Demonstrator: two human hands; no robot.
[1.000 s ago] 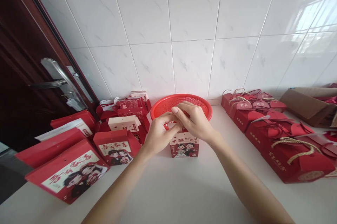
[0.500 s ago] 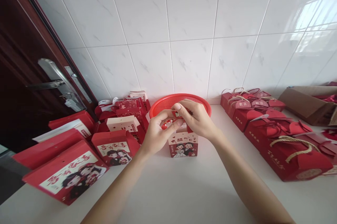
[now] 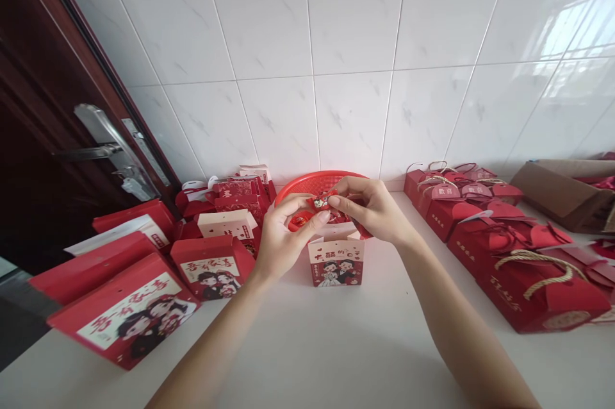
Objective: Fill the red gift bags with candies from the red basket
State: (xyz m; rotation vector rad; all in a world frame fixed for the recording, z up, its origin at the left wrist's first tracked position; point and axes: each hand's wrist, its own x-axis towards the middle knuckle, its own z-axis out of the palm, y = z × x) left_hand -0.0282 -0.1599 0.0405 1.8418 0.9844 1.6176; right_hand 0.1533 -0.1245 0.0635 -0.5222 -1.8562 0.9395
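Packet [image 3: 321, 202], small, shiny, red w/ pale print, is pinched btwn thumb & fingers of L hand [image 3: 283, 239] and R hand [image 3: 377, 217], just above an upright, cartoon-printed card box [image 3: 336, 265]. Behind: round plastic mesh basket [image 3: 305, 184]. Smooth white table [image 3: 307, 345] also bears red gift boxes [image 3: 473, 245] on both sides; bkgd, glossy tiled wall [image 3: 350, 11], dark door [image 3: 43, 75] w/ metal handle [image 3: 98, 151].

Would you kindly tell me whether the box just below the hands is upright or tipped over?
Upright: the box stands on the white surface, its printed couple the right way up.
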